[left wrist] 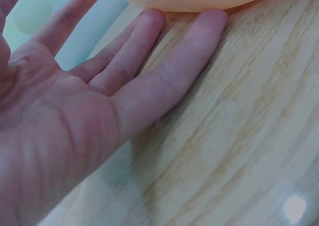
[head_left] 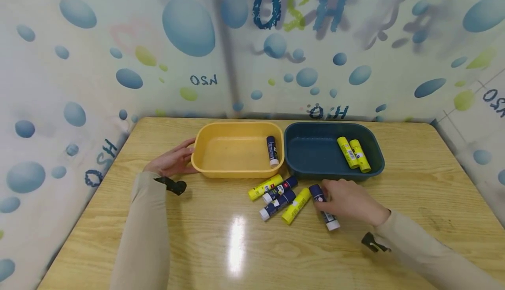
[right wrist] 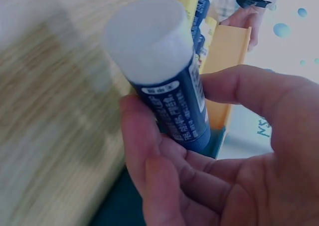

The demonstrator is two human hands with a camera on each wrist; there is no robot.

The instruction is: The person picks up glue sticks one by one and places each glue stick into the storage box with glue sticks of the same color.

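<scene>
Fingers [right wrist: 137, 136] of the right hand [head_left: 349, 199], half-closed, pinch a navy-and-white cylindrical plastic glue stick [head_left: 328, 218] over wooden tabletop [head_left: 296, 259]; left hand [head_left: 173, 160], spread, touches yellow-orange rectangular plastic tray [head_left: 229, 152]. Weak pinch could drop the stick.

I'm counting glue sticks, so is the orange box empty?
No, the orange box isn't empty: one dark blue glue stick lies inside, near its right end.

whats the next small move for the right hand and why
Probably carry the blue glue stick over to the orange tray. The right hand grips it between thumb and fingers; that tray holds one blue stick, while the dark tray holds two yellow sticks, so the colours seem to be kept apart.
</scene>
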